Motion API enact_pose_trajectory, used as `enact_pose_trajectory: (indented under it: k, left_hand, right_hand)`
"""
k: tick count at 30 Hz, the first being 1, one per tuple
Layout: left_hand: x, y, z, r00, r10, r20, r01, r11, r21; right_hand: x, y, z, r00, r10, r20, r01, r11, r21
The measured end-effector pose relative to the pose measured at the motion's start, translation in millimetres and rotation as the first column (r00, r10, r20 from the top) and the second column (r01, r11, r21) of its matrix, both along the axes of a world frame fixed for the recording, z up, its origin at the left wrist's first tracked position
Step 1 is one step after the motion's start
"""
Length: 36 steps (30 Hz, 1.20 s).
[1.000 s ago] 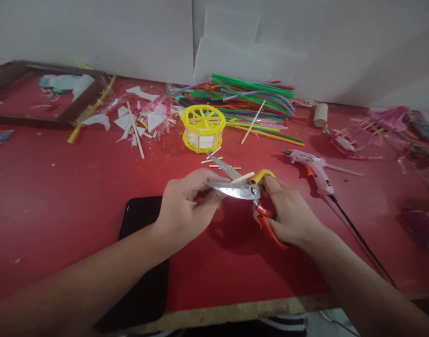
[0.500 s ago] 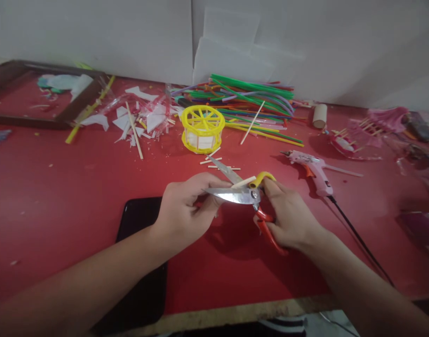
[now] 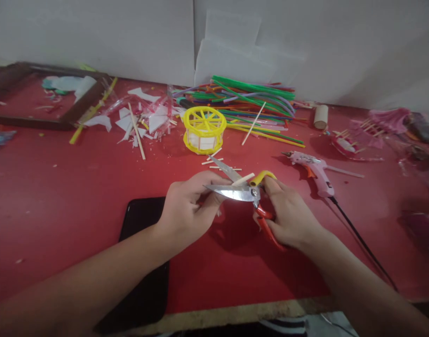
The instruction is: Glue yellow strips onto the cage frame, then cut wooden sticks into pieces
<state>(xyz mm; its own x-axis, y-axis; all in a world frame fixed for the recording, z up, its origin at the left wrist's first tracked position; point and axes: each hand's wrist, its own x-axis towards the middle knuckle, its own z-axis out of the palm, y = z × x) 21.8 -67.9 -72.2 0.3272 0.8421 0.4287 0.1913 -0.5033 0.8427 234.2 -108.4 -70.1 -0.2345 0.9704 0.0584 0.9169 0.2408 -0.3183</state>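
Note:
My right hand (image 3: pixel 291 213) is wrapped round the handles of a pair of scissors (image 3: pixel 231 192), one handle yellow and the other red. Their blades stand apart and point left. Between the blades lies a pale wooden stick (image 3: pixel 244 179), its free end toward the pivot. My left hand (image 3: pixel 189 206) pinches the stick's other end, which is hidden behind the lower blade and my fingers. Just beyond the blade tips, several short cut sticks (image 3: pixel 225 168) lie on the red table (image 3: pixel 256 267). Behind these stands a yellow wheel-topped drum (image 3: pixel 204 130) with white panels.
A pink glue gun (image 3: pixel 312 171) lies at right, its black cord running to the front edge. Colourful pipe cleaners (image 3: pixel 249 96) are piled at the back. Paper scraps (image 3: pixel 158 119), a dark frame (image 3: pixel 65 119) and a black phone-like slab (image 3: pixel 144 213) are at left.
The view has shifted slightly. The stick has moved a little left between the blades; both hands keep their hold, and the blades remain apart.

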Motion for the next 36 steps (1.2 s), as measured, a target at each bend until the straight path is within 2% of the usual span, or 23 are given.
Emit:
enact_pose_trajectory:
  k: [13, 36]
  left_hand:
    - [-0.7, -0.1, -2.1, 0.996, -0.052, 0.079, 0.062, 0.991, -0.121]
    - [-3.8, -2.7, 4.3, 0.995, -0.1, -0.008, 0.1, 0.994, -0.033]
  right_hand:
    - [-0.7, -1.4, -0.1, 0.999, 0.001, -0.04, 0.0, 1.0, 0.025]
    - [1.2, -2.4, 3.6, 1.0, -0.024, -0.016, 0.026, 0.994, 0.103]
